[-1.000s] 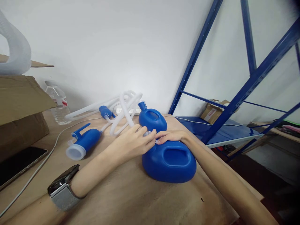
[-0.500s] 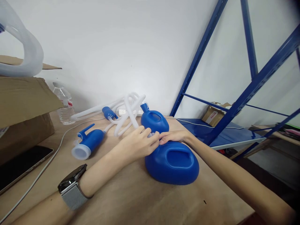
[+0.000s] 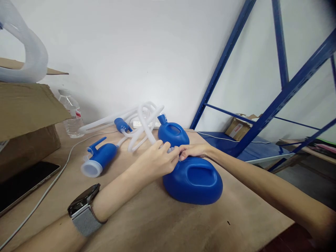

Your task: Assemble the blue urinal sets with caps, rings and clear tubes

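On the table, a blue plastic urinal bottle (image 3: 193, 189) with a moulded handle lies in front of me. My left hand (image 3: 161, 159) is closed around the end of a white corrugated hose (image 3: 148, 129) at the bottle's neck. A translucent piece (image 3: 170, 149) shows just past its fingers. Pinched at the same neck is my right hand (image 3: 193, 150), its fingertips meeting the left ones. The neck itself is mostly hidden by both hands. Behind them stands a second blue urinal bottle (image 3: 172, 134) with an angled spout.
A blue urinal cup (image 3: 103, 155) with a pale lid lies left, beside a smaller blue funnel piece (image 3: 121, 125). Further left are a water bottle (image 3: 72, 113), a cardboard box (image 3: 28, 108), a phone (image 3: 28, 185) and a cable (image 3: 63, 168). Blue shelving (image 3: 262, 119) stands right.
My right hand's fingers have curled in more tightly at the bottle's neck. The left hand stays nearly in place, and the view has shifted slightly.
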The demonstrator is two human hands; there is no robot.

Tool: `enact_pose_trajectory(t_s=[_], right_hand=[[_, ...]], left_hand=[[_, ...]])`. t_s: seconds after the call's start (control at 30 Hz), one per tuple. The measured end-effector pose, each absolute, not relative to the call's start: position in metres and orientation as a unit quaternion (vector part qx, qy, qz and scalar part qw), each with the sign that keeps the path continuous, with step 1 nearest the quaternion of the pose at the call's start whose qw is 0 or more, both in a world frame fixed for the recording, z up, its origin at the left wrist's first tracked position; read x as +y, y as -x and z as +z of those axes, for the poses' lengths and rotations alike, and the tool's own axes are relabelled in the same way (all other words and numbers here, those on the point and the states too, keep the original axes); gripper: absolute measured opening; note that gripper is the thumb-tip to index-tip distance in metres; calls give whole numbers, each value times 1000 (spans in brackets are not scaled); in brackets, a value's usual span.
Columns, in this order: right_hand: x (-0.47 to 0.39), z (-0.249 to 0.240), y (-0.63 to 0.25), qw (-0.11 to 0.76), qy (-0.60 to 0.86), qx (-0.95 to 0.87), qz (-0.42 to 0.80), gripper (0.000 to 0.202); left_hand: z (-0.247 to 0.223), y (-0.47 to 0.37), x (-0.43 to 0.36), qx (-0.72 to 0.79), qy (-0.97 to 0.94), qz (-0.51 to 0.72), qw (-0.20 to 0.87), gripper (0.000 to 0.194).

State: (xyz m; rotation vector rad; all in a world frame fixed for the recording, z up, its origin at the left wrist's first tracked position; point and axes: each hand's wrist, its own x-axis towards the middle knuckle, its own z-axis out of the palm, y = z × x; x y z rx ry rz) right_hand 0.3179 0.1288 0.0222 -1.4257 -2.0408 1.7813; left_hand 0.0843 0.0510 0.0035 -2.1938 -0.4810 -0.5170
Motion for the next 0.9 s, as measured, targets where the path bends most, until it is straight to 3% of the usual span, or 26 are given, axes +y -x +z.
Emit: enact_pose_trajectory(t_s=[0.47,0.77,0.9], right_hand=[[126,27,-319,28,446,-716,537,27],[112,41,-319,-3,387,-767,511,58],[100,53,-321,-8,358,-776,520,63]], left_hand=[[6,-84,47,-215,881,-182,379,30],[4,-87,48,-231,886,-173,362,25],[4,-88,47,-227,879,-182,378,29]])
